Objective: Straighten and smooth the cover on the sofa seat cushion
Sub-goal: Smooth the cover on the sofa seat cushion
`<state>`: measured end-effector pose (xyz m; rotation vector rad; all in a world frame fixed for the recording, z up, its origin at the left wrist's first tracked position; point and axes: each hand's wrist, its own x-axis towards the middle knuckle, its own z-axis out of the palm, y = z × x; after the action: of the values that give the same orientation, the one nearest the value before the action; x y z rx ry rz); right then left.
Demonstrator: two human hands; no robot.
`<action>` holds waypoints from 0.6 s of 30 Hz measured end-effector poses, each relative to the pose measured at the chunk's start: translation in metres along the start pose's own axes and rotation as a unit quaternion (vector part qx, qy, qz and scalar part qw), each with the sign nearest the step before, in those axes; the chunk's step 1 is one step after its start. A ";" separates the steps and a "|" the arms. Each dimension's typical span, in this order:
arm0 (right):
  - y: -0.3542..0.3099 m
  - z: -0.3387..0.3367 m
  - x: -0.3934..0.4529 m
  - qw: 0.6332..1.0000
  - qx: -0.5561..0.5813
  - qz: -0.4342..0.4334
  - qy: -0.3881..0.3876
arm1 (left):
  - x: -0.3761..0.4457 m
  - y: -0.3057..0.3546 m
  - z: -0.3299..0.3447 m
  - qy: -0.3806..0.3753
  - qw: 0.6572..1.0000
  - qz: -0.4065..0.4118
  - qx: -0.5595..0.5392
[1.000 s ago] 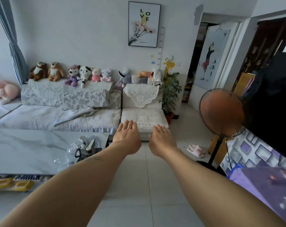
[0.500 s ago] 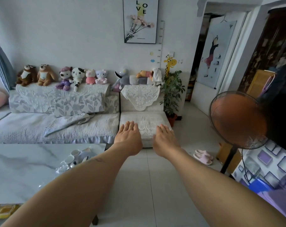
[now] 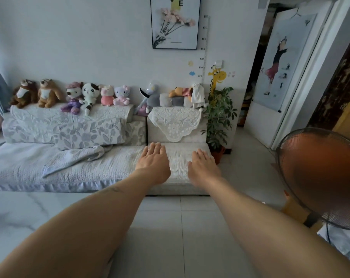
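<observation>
A white lace cover [image 3: 179, 161] lies on the seat cushion of the small right-hand sofa section. Both my arms stretch forward toward it. My left hand [image 3: 153, 163] is held flat with fingers straight, in front of the cushion's left part. My right hand [image 3: 204, 169] is also flat with straight fingers, in front of the cushion's right part. Whether either palm touches the cover I cannot tell. Neither hand holds anything. The cover's middle strip shows between the hands; its sides are hidden behind them.
A long grey sofa [image 3: 69, 167] with a rumpled blanket [image 3: 75, 157] stands to the left. A marble coffee table [image 3: 19, 213] sits at lower left, a standing fan [image 3: 318, 177] at right, a potted plant [image 3: 220, 117] beside the cushion. Plush toys [image 3: 73, 95] line the sofa back.
I have come nearer to the sofa and the view has tipped down. Both flat hands now appear over the small seat cushion instead of short of its front edge.
</observation>
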<state>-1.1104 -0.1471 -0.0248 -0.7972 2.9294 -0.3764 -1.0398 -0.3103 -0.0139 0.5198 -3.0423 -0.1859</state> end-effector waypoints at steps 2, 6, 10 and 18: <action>0.009 0.001 0.024 1.000 -0.007 0.002 -0.008 | 0.025 0.001 0.004 -0.007 1.000 -0.006 0.000; 0.025 0.003 0.084 1.000 -0.009 0.000 -0.015 | 0.085 0.006 0.012 -0.008 1.000 -0.007 -0.007; 0.037 0.009 0.146 1.000 -0.016 -0.005 -0.015 | 0.147 0.004 0.026 -0.011 1.000 -0.002 -0.011; 0.053 0.023 0.310 0.999 -0.025 0.005 -0.029 | 0.322 -0.023 0.046 -0.010 1.000 -0.002 -0.010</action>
<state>-1.4005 -0.2652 -0.0652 -0.7847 2.8983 -0.2740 -1.3385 -0.4337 -0.0531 0.5257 -3.0565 -0.2227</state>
